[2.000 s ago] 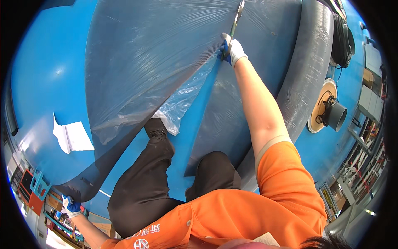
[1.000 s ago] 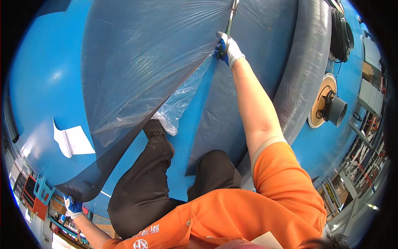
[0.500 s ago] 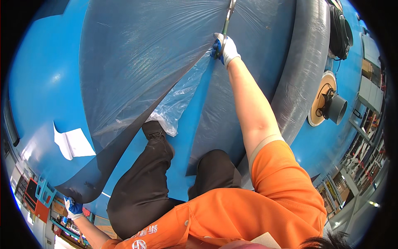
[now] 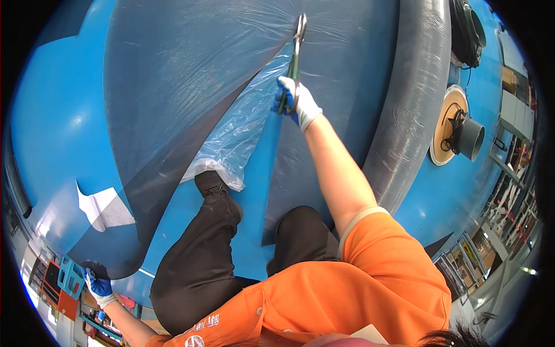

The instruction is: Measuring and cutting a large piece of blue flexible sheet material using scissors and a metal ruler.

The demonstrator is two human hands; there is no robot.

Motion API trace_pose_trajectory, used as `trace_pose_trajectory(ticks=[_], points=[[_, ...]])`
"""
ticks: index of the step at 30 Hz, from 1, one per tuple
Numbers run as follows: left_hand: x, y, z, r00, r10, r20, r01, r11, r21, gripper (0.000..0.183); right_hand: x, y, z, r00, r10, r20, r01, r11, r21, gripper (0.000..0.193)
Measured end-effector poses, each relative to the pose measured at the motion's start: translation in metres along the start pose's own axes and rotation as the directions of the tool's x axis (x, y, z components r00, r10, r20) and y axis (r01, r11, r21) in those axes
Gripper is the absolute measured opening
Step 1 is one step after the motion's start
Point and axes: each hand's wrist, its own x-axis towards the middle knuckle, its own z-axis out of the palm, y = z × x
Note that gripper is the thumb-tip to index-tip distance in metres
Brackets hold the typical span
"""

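Observation:
In my gloved right hand (image 4: 300, 104) are long scissors (image 4: 299, 36) with green handles. Their metal blades point away from me at the split in a dark, see-through plastic film (image 4: 167, 87). At the lower left my gloved left hand (image 4: 100, 289) grips the near corner of the film's left part, pulling it taut in creases that run toward the blades. Clear, crinkled plastic (image 4: 234, 136) lies in the gap between the two film parts, its near end at my dark left shoe (image 4: 209, 184). The film's right part (image 4: 306, 168) lies flat on the blue surface.
A thick film-wrapped roll (image 4: 411, 98) runs along the right. Beyond it sit a round wooden disc (image 4: 444, 127) with a grey cylinder (image 4: 469, 140) and a black bag (image 4: 466, 34). A folded white sheet (image 4: 107, 209) lies left, near a blue crate (image 4: 70, 276).
My right hand and the scissors have come nearer to me and slightly left. The clear plastic shows more widely in the gap. My left hand has shifted slightly left.

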Motion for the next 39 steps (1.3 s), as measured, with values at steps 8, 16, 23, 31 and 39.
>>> trace_pose_trajectory(ticks=[8,16,23,31,39], points=[[0.023,0.020,0.001,0.995,0.065,-0.071,-0.061,0.996,0.063,0.028,-0.044,0.048,-0.008,0.999,0.025,-0.021,-0.027,0.997,-0.071,0.032],[0.030,0.018,0.008,0.999,0.037,-0.004,-0.037,0.997,0.066,0.027,-0.017,0.006,-0.007,1.000,0.021,0.017,-0.019,0.998,-0.060,0.035],[0.024,0.011,0.016,0.996,0.052,-0.079,-0.046,0.996,0.073,0.026,0.034,-0.050,-0.002,0.999,-0.005,-0.032,0.003,0.998,-0.068,0.030],[0.020,0.005,0.017,0.993,0.056,-0.106,-0.048,0.995,0.083,0.024,0.048,-0.057,-0.001,0.989,-0.108,-0.104,0.082,0.971,-0.225,0.042],[0.021,0.008,0.013,1.000,0.019,-0.003,-0.019,0.997,0.076,0.023,0.048,-0.057,-0.001,0.994,-0.047,-0.097,0.029,0.984,-0.176,0.046]])
